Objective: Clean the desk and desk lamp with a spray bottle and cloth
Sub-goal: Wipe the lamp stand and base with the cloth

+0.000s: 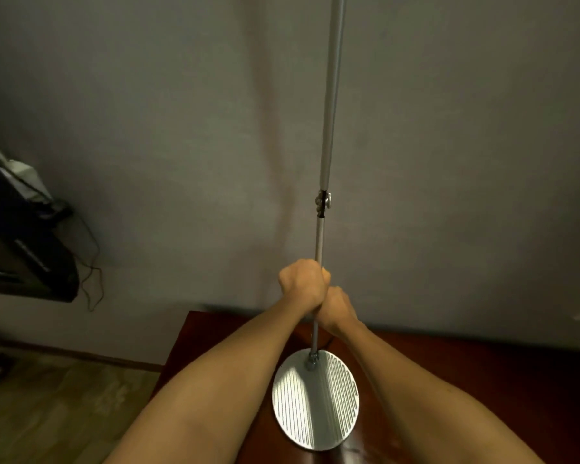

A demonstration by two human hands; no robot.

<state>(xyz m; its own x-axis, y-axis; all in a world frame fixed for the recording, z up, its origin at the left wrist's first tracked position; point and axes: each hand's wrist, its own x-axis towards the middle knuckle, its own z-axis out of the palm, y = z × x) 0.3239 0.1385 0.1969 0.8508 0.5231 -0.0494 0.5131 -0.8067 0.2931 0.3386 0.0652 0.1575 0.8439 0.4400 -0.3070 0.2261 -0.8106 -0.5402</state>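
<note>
A silver desk lamp stands on the dark red wooden desk. Its round ribbed base lies flat, and its thin pole rises to a hinge joint, with a thicker white arm running out of the top of the frame. My left hand is wrapped around the pole, higher up. My right hand grips the pole just below it, touching the left hand. No cloth or spray bottle shows; anything inside the fists is hidden.
A grey wall stands right behind the desk. At the left, dark equipment with a dangling thin cable sits beside the desk. Light wooden floor lies below it, left of the desk's edge.
</note>
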